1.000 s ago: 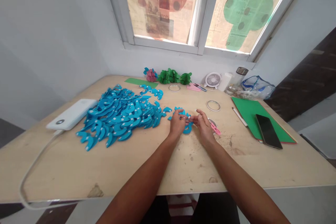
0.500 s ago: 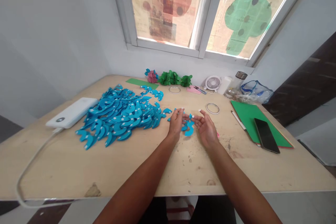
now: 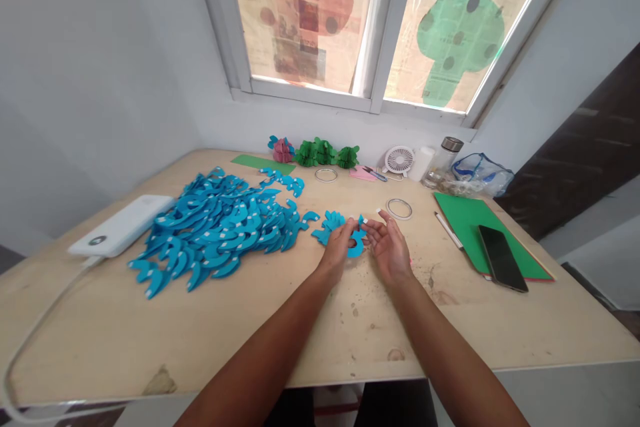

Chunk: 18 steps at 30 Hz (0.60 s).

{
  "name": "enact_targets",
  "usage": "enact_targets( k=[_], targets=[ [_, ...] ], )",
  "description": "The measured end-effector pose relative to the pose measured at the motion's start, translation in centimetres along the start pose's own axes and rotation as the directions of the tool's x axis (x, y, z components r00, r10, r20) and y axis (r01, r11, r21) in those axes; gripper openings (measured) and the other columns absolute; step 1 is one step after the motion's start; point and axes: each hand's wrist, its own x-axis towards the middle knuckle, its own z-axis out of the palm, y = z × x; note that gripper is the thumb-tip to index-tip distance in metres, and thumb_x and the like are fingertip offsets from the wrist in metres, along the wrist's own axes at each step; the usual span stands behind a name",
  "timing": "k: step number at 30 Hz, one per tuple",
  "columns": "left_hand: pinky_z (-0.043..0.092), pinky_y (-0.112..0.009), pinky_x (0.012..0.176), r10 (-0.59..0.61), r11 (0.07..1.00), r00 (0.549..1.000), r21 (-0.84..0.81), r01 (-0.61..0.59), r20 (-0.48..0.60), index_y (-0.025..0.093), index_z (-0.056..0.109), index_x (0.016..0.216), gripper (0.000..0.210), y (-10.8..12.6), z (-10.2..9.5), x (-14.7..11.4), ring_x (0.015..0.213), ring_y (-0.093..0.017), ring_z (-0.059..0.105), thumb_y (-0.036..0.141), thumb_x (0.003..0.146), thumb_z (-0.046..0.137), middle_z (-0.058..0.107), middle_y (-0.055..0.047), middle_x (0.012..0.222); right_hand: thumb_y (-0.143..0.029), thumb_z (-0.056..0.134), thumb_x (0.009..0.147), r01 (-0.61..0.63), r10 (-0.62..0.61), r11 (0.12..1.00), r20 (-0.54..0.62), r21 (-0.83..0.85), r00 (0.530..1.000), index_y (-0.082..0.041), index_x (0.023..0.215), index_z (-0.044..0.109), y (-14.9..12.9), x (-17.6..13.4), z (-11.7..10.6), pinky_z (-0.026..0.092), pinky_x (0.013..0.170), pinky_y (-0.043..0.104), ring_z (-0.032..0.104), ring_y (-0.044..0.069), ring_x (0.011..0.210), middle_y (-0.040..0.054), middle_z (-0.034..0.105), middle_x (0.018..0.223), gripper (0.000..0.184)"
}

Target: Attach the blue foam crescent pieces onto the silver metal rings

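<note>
My left hand (image 3: 338,245) pinches a curved blue paper piece (image 3: 356,248) between thumb and fingers. A small white square shows at the piece's upper end. Just to the right, my right hand (image 3: 391,251) has its thumb apart from its fingers, and its fingertips are beside or touching that end; which, I cannot tell. A small white spot shows at the right thumb tip, too small to identify. More blue paper pieces (image 3: 331,221) lie behind my left hand, partly covered by it. To the left spreads a large pile of blue curved paper pieces (image 3: 225,227) with white squares.
A white power bank (image 3: 123,225) with a cable lies left of the pile. Tape rolls (image 3: 399,209), folded green paper shapes (image 3: 324,151), a small fan (image 3: 399,160) and a bottle (image 3: 443,163) are farther back. At right, a phone (image 3: 503,259) rests on green sheets (image 3: 465,213) beside a pen (image 3: 449,230).
My left hand has shifted slightly right and lower, and its thumb now covers part of the blue piece. More of the blue pieces behind it show. The camera view has shifted a little.
</note>
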Motion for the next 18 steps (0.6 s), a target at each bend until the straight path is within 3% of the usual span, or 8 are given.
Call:
enact_targets(
  k=[4,9,18],
  targets=[
    [0.045,-0.024,0.049,-0.079,0.996,0.995,-0.045,0.082,0.068,0.017,0.061,0.079,0.033,0.1,0.0,-0.4,0.056,-0.012,0.054,0.048,0.067,0.064,0.06,-0.003,0.075,-0.042,0.056,0.08,0.028,-0.028,0.999,0.021,-0.019,0.999,-0.024,0.11,0.053,0.2,-0.1,0.1,0.048,0.077,0.031,0.065,0.018,0.086,0.0023,0.069,0.087,0.035],
    [0.043,-0.022,0.041,-0.095,0.992,0.993,-0.079,0.1,0.074,0.017,0.06,0.082,0.031,0.4,-0.2,-0.4,0.056,-0.013,0.057,0.047,0.071,0.061,0.062,-0.005,0.086,-0.042,0.055,0.081,0.048,-0.044,0.996,0.054,-0.073,0.998,-0.024,0.112,0.051,0.6,-0.2,0.4,0.048,0.073,0.031,0.065,0.018,0.087,0.0041,0.069,0.09,0.036],
    [0.04,-0.019,0.041,-0.111,0.965,0.985,-0.223,0.139,0.132,0.015,0.061,0.088,0.028,0.7,-0.4,-0.8,0.056,-0.012,0.061,0.036,0.071,0.065,0.063,-0.006,0.083,-0.042,0.051,0.083,0.146,-0.157,0.928,-0.005,-0.342,0.988,-0.024,0.114,0.052,1.2,-0.2,-0.3,0.042,0.082,0.033,0.06,0.017,0.09,0.0044,0.07,0.095,0.036]
  ],
)
